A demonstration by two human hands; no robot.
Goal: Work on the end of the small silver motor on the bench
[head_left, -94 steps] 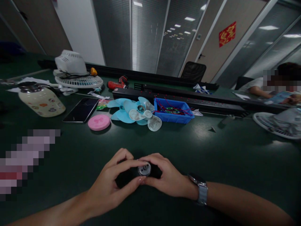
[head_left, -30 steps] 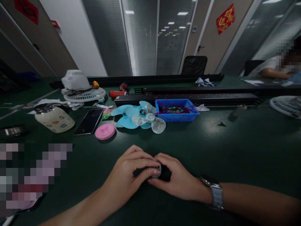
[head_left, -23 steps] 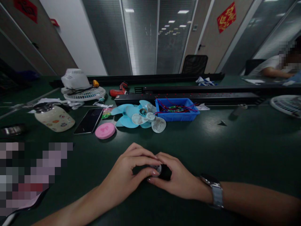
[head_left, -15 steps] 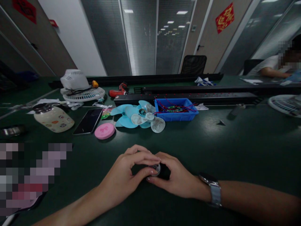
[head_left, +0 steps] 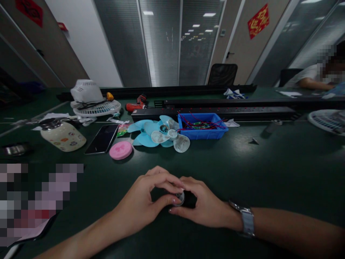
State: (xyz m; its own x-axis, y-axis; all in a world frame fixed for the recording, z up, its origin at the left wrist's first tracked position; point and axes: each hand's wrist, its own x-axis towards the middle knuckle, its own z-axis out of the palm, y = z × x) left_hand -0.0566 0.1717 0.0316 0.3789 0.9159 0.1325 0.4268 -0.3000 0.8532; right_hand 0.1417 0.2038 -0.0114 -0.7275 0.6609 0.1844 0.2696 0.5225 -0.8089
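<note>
A small round silver-grey part (head_left: pixel 181 198), perhaps a little motor, is held low over the green table at the centre front. My left hand (head_left: pixel 151 194) is closed on it, thumb at its near side and fingertips on its upper edge. From the right, my right hand (head_left: pixel 206 203) curls around the same part; its index fingertip meets the left fingers at the top and its thumb lies just below. Whether the right fingers press on the part is hard to see. Much of the part is hidden by the fingers.
Beyond my hands lie blue fan blades (head_left: pixel 147 133), a blue bin (head_left: pixel 203 133) of wired circuit boards, a pink round case (head_left: pixel 121 150), a phone (head_left: pixel 101 139) and a cream flask (head_left: pixel 64 136). Farther back are a white fan (head_left: pixel 87 91) and a red drill (head_left: pixel 136 105). A person (head_left: pixel 309 79) sits at right.
My fingertips have shifted slightly on the round part, which sits a touch lower and more tilted. The gap between my right thumb and the left thumb looks a little wider.
</note>
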